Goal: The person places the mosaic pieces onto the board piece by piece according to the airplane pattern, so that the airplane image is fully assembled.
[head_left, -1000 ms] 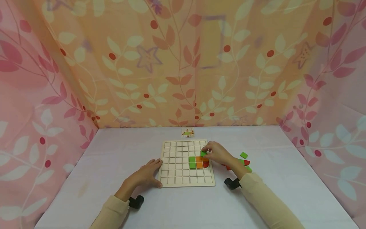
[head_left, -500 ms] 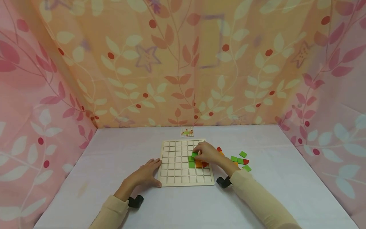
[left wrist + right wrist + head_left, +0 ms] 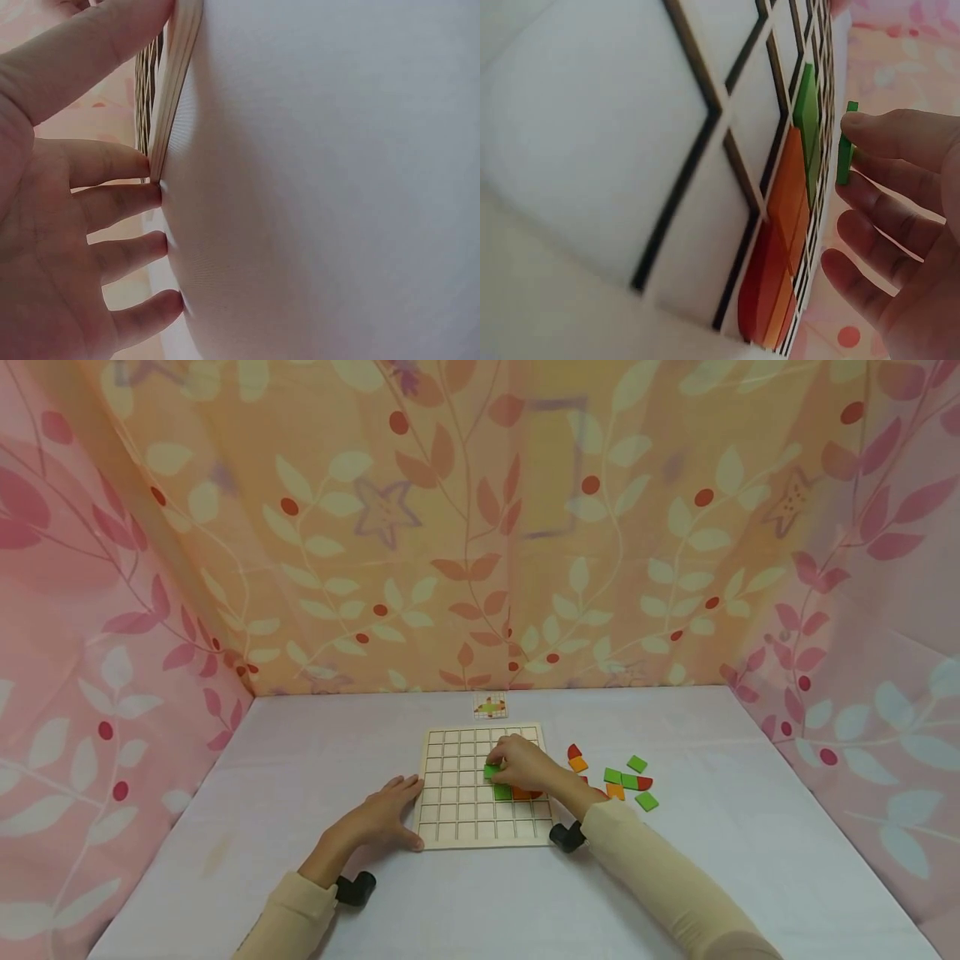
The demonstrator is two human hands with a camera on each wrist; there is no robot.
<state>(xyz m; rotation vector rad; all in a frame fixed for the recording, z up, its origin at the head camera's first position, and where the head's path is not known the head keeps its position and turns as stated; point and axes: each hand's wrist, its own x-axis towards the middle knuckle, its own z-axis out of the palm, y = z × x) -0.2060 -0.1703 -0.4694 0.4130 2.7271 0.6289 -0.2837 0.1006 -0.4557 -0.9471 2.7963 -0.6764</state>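
Observation:
A wooden grid board lies on the white table. My left hand rests at its left side, fingers spread and fairly straight, with the thumb by the near corner; the left wrist view has them along the board's edge. Above the grid, my right hand pinches a green square tile between thumb and fingers, apart from the board in the right wrist view. Green tiles, orange tiles and red rounded tiles sit in the grid, partly hidden by that hand in the head view.
Right of the board lie several loose tiles: green squares, orange squares and red rounded pieces. A small pattern card lies beyond the board's far edge. Patterned cloth walls the table at back and sides.
My right hand has moved left over the grid with the green tile, uncovering more of the loose tiles at right. My left hand stays at the board's edge.

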